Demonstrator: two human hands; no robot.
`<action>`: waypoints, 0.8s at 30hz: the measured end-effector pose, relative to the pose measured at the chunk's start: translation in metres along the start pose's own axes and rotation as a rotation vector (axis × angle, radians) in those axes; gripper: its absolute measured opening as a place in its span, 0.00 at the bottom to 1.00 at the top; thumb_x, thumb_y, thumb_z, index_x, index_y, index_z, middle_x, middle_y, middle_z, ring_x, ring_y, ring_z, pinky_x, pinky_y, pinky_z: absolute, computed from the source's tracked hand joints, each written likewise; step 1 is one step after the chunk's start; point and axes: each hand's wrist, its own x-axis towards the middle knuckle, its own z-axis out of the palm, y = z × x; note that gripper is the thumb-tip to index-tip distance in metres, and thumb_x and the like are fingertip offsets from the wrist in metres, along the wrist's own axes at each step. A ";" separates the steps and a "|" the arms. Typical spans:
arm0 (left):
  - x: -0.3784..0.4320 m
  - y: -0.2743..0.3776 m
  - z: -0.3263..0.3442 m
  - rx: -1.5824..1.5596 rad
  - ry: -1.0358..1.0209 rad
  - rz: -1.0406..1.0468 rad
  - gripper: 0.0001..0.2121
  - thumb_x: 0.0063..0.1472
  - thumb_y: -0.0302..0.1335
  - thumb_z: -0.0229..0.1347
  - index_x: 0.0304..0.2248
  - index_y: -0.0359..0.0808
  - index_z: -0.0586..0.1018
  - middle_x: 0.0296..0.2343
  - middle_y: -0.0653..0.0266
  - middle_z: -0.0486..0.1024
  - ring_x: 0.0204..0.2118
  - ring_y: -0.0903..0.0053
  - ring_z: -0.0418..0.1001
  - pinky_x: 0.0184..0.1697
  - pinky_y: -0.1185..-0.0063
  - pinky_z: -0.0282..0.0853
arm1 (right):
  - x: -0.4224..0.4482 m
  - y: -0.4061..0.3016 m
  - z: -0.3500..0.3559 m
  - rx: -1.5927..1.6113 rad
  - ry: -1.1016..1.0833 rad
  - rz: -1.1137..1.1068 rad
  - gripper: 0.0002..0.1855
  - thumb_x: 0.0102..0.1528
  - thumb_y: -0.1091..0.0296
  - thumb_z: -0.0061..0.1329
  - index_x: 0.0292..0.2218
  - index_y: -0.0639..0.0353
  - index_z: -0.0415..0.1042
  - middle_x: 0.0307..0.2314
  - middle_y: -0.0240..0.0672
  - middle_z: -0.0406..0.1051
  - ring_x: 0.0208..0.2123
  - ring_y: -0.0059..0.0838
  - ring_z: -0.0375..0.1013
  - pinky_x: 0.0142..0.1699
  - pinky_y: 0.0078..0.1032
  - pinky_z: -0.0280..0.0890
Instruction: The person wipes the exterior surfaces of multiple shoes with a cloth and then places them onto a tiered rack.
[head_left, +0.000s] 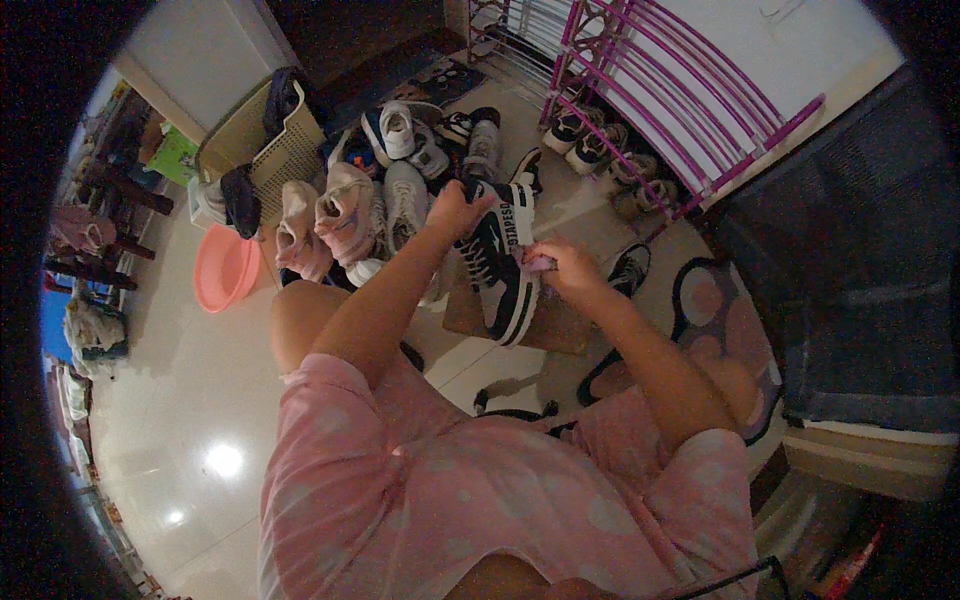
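A black-and-white lace-up sneaker (495, 255) is held up in front of me, tilted, its sole edge facing right. My left hand (459, 213) grips it at the far end, near the heel opening. Pinched in my right hand (562, 266) is a pale purple cloth (534, 259), pressed against the white side of the sole, which bears lettering. White laces run along the sneaker's left side as I see it. Beneath it lies a flat brown piece of cardboard (555, 334) on the tiled floor.
Several shoes (405, 195) crowd the floor ahead and left. A pink basin (226, 268) and a beige laundry basket (259, 142) stand at left. A purple metal rack (675, 75) with shoes under it rises at the upper right. Near my right arm lies a dark sneaker (630, 268).
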 end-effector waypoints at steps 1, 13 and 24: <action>-0.008 -0.001 -0.005 0.004 0.007 -0.003 0.31 0.46 0.40 0.58 0.45 0.29 0.63 0.42 0.47 0.64 0.45 0.60 0.64 0.46 0.69 0.60 | 0.002 -0.003 0.001 0.004 0.045 -0.062 0.11 0.40 0.78 0.45 0.30 0.60 0.70 0.23 0.42 0.69 0.28 0.40 0.69 0.34 0.29 0.62; -0.076 -0.003 -0.018 0.721 -0.293 0.873 0.48 0.33 0.25 0.63 0.55 0.51 0.50 0.56 0.68 0.43 0.58 0.61 0.40 0.56 0.60 0.42 | 0.002 -0.008 0.013 0.021 0.066 -0.003 0.16 0.38 0.81 0.42 0.32 0.57 0.70 0.28 0.39 0.70 0.32 0.36 0.69 0.36 0.26 0.62; -0.067 -0.022 -0.005 0.753 -0.217 0.903 0.46 0.38 0.27 0.60 0.56 0.51 0.47 0.56 0.67 0.42 0.58 0.62 0.40 0.56 0.59 0.44 | -0.029 -0.023 0.017 -0.162 0.053 -0.197 0.15 0.36 0.79 0.48 0.30 0.56 0.71 0.29 0.37 0.69 0.32 0.39 0.67 0.36 0.29 0.62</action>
